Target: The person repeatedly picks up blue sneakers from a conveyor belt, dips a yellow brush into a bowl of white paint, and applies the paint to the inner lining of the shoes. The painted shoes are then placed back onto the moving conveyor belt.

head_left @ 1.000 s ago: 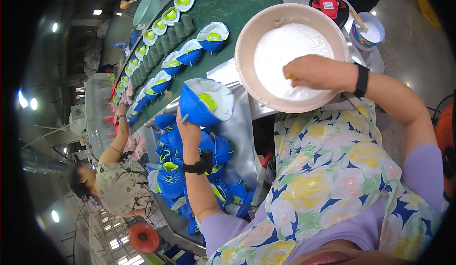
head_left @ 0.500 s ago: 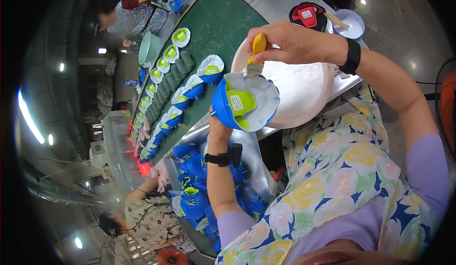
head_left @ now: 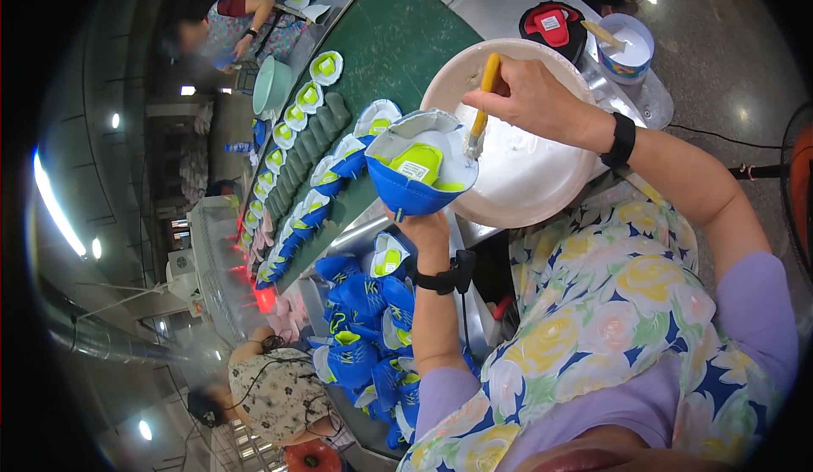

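My left hand (head_left: 421, 233) holds a blue shoe upper (head_left: 405, 191) from below, its white inner lining and lime-green insole area facing up. In my right hand (head_left: 533, 99) is a brush with a yellow handle (head_left: 487, 99). The brush's pale, coated bristles touch the right edge of the upper's white lining. Behind and below the brush stands a wide, pale basin (head_left: 445, 78) containing white liquid. The fingers of my left hand are partly hidden under the upper.
A green conveyor belt (head_left: 398, 32) carries rows of blue uppers and dark green shoe lasts (head_left: 292, 163). A heap of blue uppers (head_left: 364, 298) lies below my left arm. A white tub (head_left: 628, 67) with a brush and a red-and-black upper (head_left: 552, 32) are beyond the basin. Two co-workers are at left.
The upper has turned and tipped in my left hand. My right hand has moved right, bringing the brush from the upper's top edge to its right edge, its handle now steeper.
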Available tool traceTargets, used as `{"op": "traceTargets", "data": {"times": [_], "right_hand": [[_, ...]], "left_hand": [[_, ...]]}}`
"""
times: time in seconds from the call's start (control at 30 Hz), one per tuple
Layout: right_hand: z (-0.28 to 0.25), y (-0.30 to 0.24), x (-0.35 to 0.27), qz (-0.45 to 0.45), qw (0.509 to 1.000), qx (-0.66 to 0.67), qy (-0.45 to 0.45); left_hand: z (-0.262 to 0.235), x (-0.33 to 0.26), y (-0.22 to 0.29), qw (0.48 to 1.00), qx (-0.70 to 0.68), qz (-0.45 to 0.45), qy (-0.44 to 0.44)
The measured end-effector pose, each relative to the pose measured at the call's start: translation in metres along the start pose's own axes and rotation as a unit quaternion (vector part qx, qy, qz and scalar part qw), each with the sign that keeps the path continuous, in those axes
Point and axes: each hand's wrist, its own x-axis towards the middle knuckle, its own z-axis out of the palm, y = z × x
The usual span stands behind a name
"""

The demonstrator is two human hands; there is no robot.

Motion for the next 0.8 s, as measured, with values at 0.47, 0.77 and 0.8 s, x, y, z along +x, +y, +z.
{"op": "traceTargets", "data": {"times": [0.47, 0.77, 0.8], "right_hand": [[-0.005, 0.004, -0.014, 0.015, 0.986, 0.166, -0.019], [-0.007, -0.022, -0.017, -0.327, 0.926, 0.151, -0.111], [0.0, -0.025, -0.016, -0.378, 0.906, 0.149, -0.122]], "left_hand": [[0.006, 0.034, 0.046, 0.999, 0.031, 0.025, 0.015], [0.002, -0.002, 0.036, 0.532, -0.618, -0.528, -0.237], [0.008, -0.012, 0.039, 0.533, -0.61, -0.545, -0.217]]}}
